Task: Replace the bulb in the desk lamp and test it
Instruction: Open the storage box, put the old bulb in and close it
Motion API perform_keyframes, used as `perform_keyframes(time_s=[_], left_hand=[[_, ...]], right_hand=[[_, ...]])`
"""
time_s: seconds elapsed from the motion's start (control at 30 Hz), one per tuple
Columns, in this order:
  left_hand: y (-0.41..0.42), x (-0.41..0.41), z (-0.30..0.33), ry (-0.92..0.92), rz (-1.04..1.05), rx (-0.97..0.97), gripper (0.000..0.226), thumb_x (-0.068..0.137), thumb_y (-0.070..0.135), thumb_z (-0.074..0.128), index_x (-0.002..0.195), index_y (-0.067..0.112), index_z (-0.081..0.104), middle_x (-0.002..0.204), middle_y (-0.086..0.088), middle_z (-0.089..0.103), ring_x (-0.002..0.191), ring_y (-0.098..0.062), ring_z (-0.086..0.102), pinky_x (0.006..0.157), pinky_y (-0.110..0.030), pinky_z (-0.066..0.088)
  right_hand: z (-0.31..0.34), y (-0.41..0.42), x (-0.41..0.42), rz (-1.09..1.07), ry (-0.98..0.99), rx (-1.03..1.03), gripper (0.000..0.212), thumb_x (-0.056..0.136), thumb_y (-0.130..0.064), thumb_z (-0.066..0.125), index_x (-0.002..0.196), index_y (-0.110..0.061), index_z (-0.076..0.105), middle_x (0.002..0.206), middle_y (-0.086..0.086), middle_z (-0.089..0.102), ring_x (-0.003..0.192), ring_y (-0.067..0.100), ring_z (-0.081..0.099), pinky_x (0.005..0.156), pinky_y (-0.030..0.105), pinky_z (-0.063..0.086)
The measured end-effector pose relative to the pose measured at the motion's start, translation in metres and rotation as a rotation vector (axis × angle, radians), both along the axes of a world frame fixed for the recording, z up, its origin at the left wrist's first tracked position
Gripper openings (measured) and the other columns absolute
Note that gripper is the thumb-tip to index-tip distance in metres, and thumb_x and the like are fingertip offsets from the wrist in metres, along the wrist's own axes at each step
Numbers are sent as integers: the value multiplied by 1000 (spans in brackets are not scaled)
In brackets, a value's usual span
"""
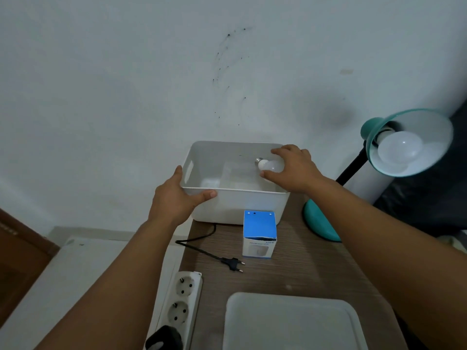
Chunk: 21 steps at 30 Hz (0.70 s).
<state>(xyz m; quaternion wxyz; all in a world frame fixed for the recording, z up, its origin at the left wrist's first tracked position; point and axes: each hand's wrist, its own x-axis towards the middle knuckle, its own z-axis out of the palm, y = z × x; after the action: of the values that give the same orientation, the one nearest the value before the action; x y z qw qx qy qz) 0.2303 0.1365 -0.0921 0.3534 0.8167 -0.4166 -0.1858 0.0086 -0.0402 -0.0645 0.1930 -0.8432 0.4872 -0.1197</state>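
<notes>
Tray: white plastic tray or lid (290, 322) at near edge of desk (303, 271), right of centre.
Power strip: white multi-socket strip (180, 305) along desk's left edge, black adapter plugged in at its near end.
Plug: lamp's black plug (233, 263) lies loose on desk mid-left, not in the strip; cord runs back toward the bin.
Box: blue and white bulb box (259, 234) stands upright mid-desk, just in front of the bin.
Lamp base: teal base (318, 223) at right edge of desk, black stem rising from it.
Bin: white plastic storage bin (237, 200) at far edge of desk against the wall, open top.
Left hand: left hand (178, 195) grips the bin's near-left corner, thumb along the near rim, steadying it.
Right hand: right hand (294, 169) reaches into the bin's right side, fingers curled round a bulb.
Held bulb: white screw-base bulb (270, 166) inside the bin near its right wall, metal base pointing left, off the floor or just touching it, cannot tell which.
Lamp head: teal shade (409, 142) far right, tilted toward camera, a white bulb (400, 147) seated in its socket, unlit.
Step judged: placing or lifting the held bulb at the bin, cannot tell which.
Doing it well: hold the glass globe lightly, keep the bin pinned with the left hand, keep the threaded end off the wall.
Remaining: plug still out, so test not done.
</notes>
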Motion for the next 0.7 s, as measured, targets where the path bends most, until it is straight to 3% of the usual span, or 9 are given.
perform_keyframes(time_s=[0.1,0.2,0.37,0.43,0.57,0.7], left_hand=[[5,-2,15,8,-37,103,120,73,67,73,162,16,10,159,-5,39,140,-27,43,107,-37,41],[18,-13,27,-4,-66,90,117,80,64,70,162,16,0,165,-4,26,147,-26,34,113,-38,36],[58,-54,35,-94,-40,-72,93,90,62,59,160,15,19,164,-4,27,149,-21,28,112,-25,25],[80,-74,27,-88,-90,-95,89,91,64,54,160,18,22,165,-1,26,152,-19,23,118,-27,22],[123,-115,2,-75,-225,-17,83,94,57,55,161,23,20,166,6,19,154,-11,12,120,-25,12],[161,-151,-22,-21,-293,111,83,94,59,55,161,23,20,165,9,20,154,-13,15,123,-34,19]], right_hand=[[7,15,-18,-5,-110,-42,72,86,-55,64,148,-28,41,157,5,32,144,31,23,113,46,27],[11,42,-41,-8,-219,-82,69,86,-49,67,147,-27,43,158,5,32,145,28,23,115,44,25],[-1,96,-95,0,-306,-100,62,87,-45,68,143,-23,49,154,5,40,143,25,32,116,38,25],[-13,117,-119,-8,-299,-66,62,86,-45,69,141,-22,51,151,6,44,141,25,37,117,39,28],[-39,162,-166,-10,-210,61,67,87,-47,69,145,-23,46,155,4,39,144,23,32,118,37,24],[-67,205,-203,-1,-130,139,72,88,-50,66,149,-27,37,158,0,33,145,19,28,117,33,22]])
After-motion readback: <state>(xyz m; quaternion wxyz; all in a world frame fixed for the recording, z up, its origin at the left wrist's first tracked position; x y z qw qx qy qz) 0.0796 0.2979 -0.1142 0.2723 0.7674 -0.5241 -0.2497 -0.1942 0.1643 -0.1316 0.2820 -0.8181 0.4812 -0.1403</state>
